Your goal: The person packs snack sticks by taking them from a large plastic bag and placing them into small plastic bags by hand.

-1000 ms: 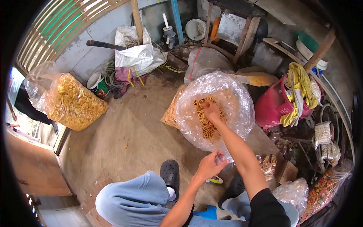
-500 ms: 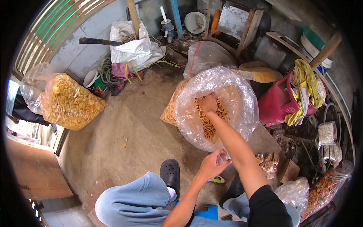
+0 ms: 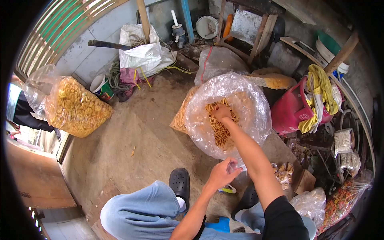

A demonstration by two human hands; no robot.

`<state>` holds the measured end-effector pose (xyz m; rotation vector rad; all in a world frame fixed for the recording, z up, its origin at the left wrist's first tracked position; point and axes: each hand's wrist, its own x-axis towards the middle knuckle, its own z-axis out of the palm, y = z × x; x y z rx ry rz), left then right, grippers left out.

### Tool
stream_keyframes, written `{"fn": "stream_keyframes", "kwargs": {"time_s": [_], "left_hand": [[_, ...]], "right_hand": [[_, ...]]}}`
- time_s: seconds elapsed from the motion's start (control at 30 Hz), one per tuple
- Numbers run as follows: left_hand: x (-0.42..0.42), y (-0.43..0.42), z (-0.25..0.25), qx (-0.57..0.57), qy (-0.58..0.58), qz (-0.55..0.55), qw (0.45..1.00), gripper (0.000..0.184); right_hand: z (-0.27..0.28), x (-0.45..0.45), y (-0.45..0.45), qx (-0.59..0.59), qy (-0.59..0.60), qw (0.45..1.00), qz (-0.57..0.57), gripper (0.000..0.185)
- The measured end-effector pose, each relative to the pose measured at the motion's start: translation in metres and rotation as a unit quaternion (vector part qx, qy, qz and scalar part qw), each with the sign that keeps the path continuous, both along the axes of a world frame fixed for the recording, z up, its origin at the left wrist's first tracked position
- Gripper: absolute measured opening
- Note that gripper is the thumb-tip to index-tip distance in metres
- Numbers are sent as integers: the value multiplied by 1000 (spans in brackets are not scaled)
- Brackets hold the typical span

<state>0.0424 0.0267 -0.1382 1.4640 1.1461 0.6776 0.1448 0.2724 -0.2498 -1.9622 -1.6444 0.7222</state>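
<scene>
A large clear plastic bag stands with its mouth spread wide, full of thin brown snack sticks. My right hand reaches inside, its fingers curled among the sticks and partly hidden by them. Below the bag's near rim, my left hand pinches a small clear plastic bag between thumb and fingers. My right forearm passes close beside it. Under the left hand lies a small green-and-white object on the floor; its kind is unclear.
Small filled packets lie at my right by a wooden block. A big bag of round yellow chips leans at the left. A red bin with yellow cloth is at the right. Another person's dark-clothed leg shows at the doorway.
My right hand has shifted slightly within the snack sticks, and more of it shows. My left hand still has the small bag, its fingers a little wider. At the doorway, more of the other person shows.
</scene>
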Motion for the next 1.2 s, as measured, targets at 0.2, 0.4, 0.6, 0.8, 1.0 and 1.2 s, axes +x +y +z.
{"fn": "stream_keyframes", "kwargs": {"time_s": [0.2, 0.4, 0.6, 0.8, 1.0, 1.2], "left_hand": [[1, 0, -1, 10, -16, 5, 1000, 37], [-1, 0, 7, 8, -19, 4, 1000, 36], [-4, 1, 6, 31, -46, 24, 998, 35], [-13, 4, 6, 53, -80, 50, 994, 34], [-21, -6, 23, 69, -57, 42, 995, 35], [-23, -16, 34, 81, -64, 36, 994, 36]], "right_hand": [[10, 22, -12, -165, 190, 968, 4, 25], [21, 44, -29, -193, 358, 913, -8, 16], [47, 52, -54, -194, 403, 894, 8, 18], [82, 64, -88, -136, 492, 860, -10, 19], [77, 67, -111, -89, 435, 894, -57, 16], [53, 58, -127, -49, 364, 921, -129, 16]]}}
